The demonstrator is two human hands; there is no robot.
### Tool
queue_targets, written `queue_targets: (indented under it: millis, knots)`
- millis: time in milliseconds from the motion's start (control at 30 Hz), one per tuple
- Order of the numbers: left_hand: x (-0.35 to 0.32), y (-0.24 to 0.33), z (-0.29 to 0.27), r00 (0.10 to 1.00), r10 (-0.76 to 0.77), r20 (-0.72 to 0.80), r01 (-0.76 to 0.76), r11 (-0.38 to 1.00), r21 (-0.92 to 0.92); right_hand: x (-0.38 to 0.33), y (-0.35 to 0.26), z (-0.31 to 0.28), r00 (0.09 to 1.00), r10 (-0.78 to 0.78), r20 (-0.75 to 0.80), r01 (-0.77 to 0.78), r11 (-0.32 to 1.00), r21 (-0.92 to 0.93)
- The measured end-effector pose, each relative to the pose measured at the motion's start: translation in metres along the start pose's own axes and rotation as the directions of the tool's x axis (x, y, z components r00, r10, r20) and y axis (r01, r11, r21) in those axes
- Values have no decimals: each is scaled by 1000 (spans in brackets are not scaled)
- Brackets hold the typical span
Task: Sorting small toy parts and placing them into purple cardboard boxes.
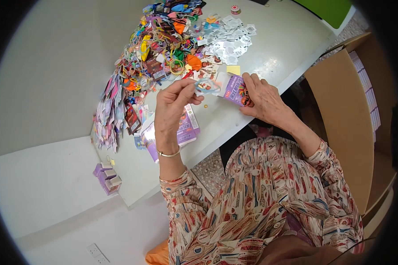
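Observation:
My left hand (172, 99) pinches a few pale blue and pinkish stretchy loops (206, 85) between thumb and fingers. My right hand (266, 100) grips a small purple printed box (237, 91), its pale end flap standing open toward the loops. The loops are right at that open end; whether any part of them is inside is unclear. Beneath my left wrist lie more purple printed boxes (188, 127), partly covered by the hand. A yellow square of paper (233, 70) sits just beyond the box in my right hand.
A large heap of colourful bands and small trinkets (163, 44) covers the far left of the table (292, 31). Beside it spread white printed slips (232, 39) and a row of folded papers (109, 112). A cardboard carton (340, 119) holding packed boxes stands open at the right.

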State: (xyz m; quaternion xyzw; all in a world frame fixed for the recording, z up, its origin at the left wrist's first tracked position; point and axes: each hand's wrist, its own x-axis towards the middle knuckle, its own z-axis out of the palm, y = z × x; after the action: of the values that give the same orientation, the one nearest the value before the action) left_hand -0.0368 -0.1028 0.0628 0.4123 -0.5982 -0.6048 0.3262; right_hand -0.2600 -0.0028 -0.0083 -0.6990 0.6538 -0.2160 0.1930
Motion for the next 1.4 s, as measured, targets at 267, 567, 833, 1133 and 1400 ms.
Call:
queue_targets:
  millis: [267, 567, 833, 1133, 1400]
  knots:
    - [17, -23, 17, 996, -17, 90, -2, 977, 212, -6, 5, -3, 1000, -25, 5, 25, 998, 60]
    - [9, -23, 62, 849, 489, 199, -402, 356, 843, -8, 3, -3, 998, -61, -1, 60, 989, 138]
    - [15, -34, 60, 668, 666, 331, -546, 137, 826, -9, 7, -6, 998, -63, -14, 65, 984, 168]
    - [2, -39, 62, 793, 570, 214, -491, 390, 779, -10, 4, -4, 997, -33, -74, 41, 993, 114]
    - [-20, -75, 84, 965, 209, -159, -171, 960, 222, -7, 4, -3, 989, -8, -148, 26, 992, 124]
